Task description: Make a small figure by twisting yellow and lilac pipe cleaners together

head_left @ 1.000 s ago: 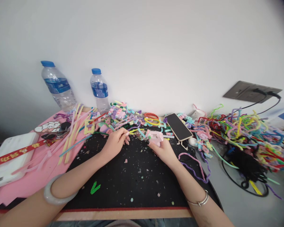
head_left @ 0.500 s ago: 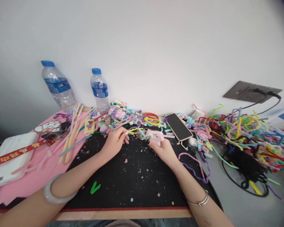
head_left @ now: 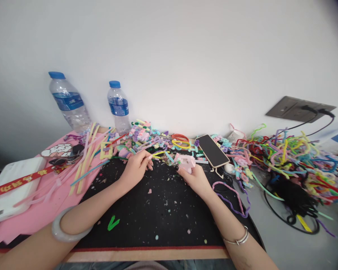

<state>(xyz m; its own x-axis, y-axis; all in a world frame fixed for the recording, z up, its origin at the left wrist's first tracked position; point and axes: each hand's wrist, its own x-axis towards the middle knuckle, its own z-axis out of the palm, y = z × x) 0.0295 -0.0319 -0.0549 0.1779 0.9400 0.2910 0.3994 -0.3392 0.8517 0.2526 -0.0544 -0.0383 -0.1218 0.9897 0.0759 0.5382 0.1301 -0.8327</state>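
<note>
At our far left a white case point(head_left: 19, 178) sits on the pink sheet point(head_left: 52, 213), which seems to keep that side of the bench point(head_left: 146, 255) covered. Two bottles point(head_left: 69, 101) point(head_left: 118, 107) stand at the back by the wall, probably there to stay clear of our elbows. Between them and us, fuzzy strips point(head_left: 83, 167) lie roughly lengthwise on the sheet, likely so that single ones lift off easily. A bent green piece point(head_left: 113, 223) rests alone on the black mat point(head_left: 146, 210).

Our left grip point(head_left: 135, 168) is pinched, apparently around a yellow strand point(head_left: 158, 153), held by its end, we judge, so the rest stays exposed. Just beside it, in front of the craft pile, is what looks like a pink glue gun point(head_left: 185, 161), clasped in our right grip point(head_left: 195, 180) with its nozzle end turned toward the strand; we cannot tell whether they touch. A white stick point(head_left: 202, 162) seems to trail from its rear. Next comes the phone point(head_left: 213, 150), face up, then the tangled strands point(head_left: 287, 153), perhaps heaped aside to spare the mat.
</note>
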